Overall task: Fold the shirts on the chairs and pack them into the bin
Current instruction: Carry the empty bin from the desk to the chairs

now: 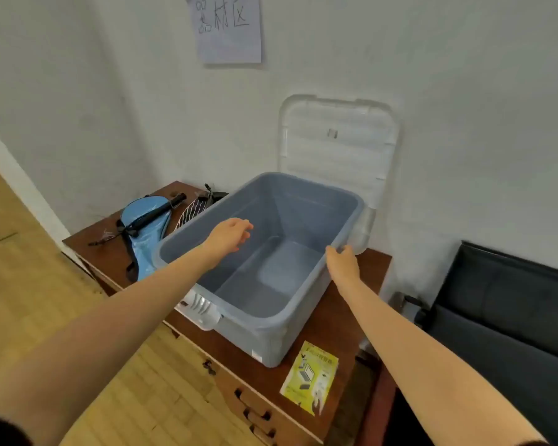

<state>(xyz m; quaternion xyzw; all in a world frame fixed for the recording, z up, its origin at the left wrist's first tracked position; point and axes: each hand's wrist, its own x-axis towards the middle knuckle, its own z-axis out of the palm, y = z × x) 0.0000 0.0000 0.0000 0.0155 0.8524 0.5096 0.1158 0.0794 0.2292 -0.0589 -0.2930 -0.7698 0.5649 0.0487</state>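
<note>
Bin (306,336) first: it is a big grey-blue box with nothing inside, and it sits on a brown wooden desk (332,320); its white lid (335,146) stands up against the wall just behind it, at the far side; so the bin is open and ready, and I think this is the getting-ready step, before any shirt is folded; no shirt and no chair with a shirt on it can be seen here.

The right hand (343,260) is at the right rim of the bin; its fingers curl over the edge and hold it; the left hand (231,235) hangs over the left side of the bin, just above the rim, with fingers loosely bent and nothing in them; I cannot tell if it touches the plastic.

Next, I think, the 2 hands must let the bin be and go find the shirts; that means turning away from the desk, since the shirts are out of sight; each shirt will need 2 hands to fold flat, small enough to lie on the bin floor.

A blue bag (149,233) lies on the desk to the left of the bin; a yellow booklet (310,376) lies near its front right corner.
</note>
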